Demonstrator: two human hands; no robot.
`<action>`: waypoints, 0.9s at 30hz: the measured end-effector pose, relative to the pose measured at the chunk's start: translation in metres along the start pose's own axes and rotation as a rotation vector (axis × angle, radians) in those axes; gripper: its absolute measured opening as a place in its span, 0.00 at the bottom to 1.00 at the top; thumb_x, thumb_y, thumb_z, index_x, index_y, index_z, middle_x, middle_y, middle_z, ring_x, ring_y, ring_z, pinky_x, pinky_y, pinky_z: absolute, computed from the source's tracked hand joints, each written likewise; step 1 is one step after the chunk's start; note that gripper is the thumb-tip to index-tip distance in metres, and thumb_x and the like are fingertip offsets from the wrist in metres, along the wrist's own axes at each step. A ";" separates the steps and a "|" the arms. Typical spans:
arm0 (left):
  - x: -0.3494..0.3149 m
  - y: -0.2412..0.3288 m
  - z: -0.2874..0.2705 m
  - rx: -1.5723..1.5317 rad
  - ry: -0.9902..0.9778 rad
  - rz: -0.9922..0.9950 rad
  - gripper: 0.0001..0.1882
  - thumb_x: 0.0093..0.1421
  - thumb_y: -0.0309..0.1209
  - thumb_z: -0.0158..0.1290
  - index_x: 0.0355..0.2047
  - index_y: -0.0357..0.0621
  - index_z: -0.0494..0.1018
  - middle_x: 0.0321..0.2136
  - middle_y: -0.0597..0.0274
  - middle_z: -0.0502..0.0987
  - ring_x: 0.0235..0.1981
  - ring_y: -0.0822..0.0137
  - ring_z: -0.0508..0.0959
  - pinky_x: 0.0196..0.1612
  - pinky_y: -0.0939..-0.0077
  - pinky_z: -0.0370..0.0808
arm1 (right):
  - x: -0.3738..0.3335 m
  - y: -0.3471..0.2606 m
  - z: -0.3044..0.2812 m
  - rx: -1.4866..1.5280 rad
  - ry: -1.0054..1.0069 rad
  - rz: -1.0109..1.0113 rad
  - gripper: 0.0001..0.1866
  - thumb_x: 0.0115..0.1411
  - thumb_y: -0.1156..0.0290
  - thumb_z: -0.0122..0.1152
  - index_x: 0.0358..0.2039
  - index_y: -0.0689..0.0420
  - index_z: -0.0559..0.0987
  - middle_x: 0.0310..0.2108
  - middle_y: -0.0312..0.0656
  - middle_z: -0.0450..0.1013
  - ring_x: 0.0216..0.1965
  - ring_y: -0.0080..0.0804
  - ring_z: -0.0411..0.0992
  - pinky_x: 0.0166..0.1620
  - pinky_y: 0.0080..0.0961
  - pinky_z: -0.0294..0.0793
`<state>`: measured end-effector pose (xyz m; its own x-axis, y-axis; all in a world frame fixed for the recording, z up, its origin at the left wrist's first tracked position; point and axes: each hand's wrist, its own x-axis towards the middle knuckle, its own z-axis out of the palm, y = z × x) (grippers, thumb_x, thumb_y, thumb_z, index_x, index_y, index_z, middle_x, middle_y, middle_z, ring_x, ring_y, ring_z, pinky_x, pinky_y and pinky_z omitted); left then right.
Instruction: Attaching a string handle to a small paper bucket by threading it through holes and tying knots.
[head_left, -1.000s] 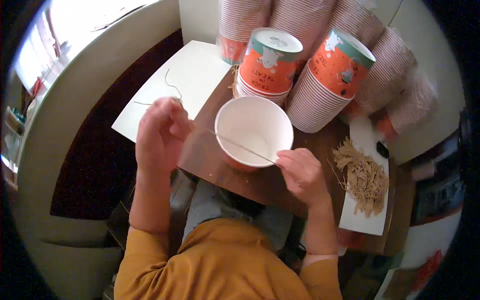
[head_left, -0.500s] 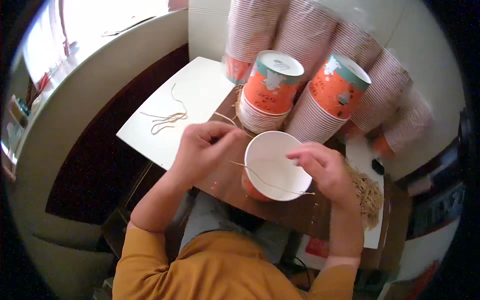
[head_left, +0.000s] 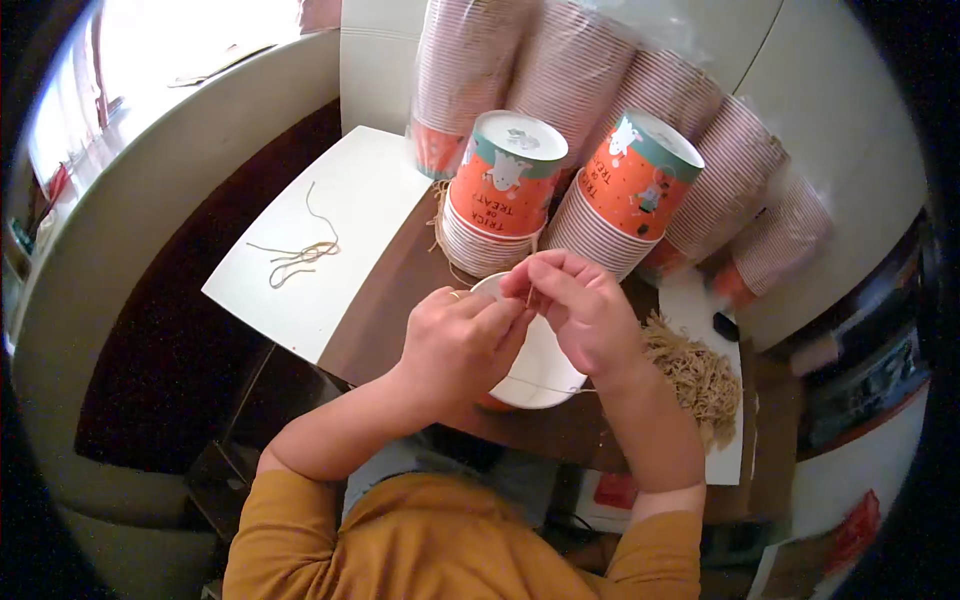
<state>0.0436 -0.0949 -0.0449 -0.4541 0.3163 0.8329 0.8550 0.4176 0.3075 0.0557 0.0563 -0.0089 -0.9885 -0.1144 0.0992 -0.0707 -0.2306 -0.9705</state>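
Observation:
In front of me a paper bucket (head_left: 548,362), white inside and orange outside, stands mouth up on the brown table. Over its mouth both hands meet, fingertips pinched together. My left hand (head_left: 462,338) is closed on a thin twine (head_left: 531,294), whose end shows between the fingers. Touching it, my right hand (head_left: 588,308) pinches the same twine with thumb and forefinger. A thin length of twine also crosses the bucket's near side. The hands hide the far part of the bucket's mouth.
Upside-down orange and green buckets (head_left: 508,190) form a stack behind the hands, with another stack (head_left: 628,190) beside it. Plastic-wrapped bucket stacks (head_left: 575,75) lean at the back. Loose twine pieces (head_left: 308,258) lie on a white board (head_left: 335,180) at left; a twine bundle (head_left: 698,385) lies right.
My hands were apart on either side of the bucket; they have come together over it, fingers pinching twine. The view has shifted slightly.

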 end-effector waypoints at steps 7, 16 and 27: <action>-0.008 -0.034 -0.028 -0.487 0.003 -0.563 0.07 0.55 0.24 0.55 0.34 0.36 0.77 0.24 0.60 0.76 0.24 0.77 0.73 0.27 0.83 0.70 | -0.012 -0.054 -0.055 0.281 -0.092 -0.123 0.09 0.64 0.67 0.51 0.36 0.59 0.75 0.23 0.36 0.71 0.16 0.21 0.65 0.20 0.18 0.66; -0.026 -0.086 0.024 -0.604 -0.370 -0.720 0.10 0.58 0.26 0.52 0.38 0.33 0.76 0.29 0.59 0.79 0.30 0.76 0.76 0.34 0.81 0.73 | 0.013 0.020 -0.039 -1.077 -0.116 0.023 0.09 0.52 0.69 0.59 0.28 0.63 0.80 0.21 0.47 0.75 0.23 0.30 0.74 0.30 0.26 0.72; -0.025 -0.087 0.040 -0.697 -0.399 -0.718 0.12 0.59 0.24 0.50 0.41 0.32 0.75 0.32 0.59 0.80 0.34 0.76 0.76 0.39 0.81 0.74 | 0.035 0.058 -0.045 -1.056 0.031 0.094 0.10 0.51 0.70 0.57 0.24 0.65 0.78 0.16 0.46 0.72 0.18 0.28 0.70 0.25 0.28 0.69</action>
<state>-0.0294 -0.1046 -0.1108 -0.8479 0.4979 0.1822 0.2534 0.0787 0.9642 0.0112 0.0826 -0.0713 -0.9980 -0.0596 0.0230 -0.0595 0.7361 -0.6743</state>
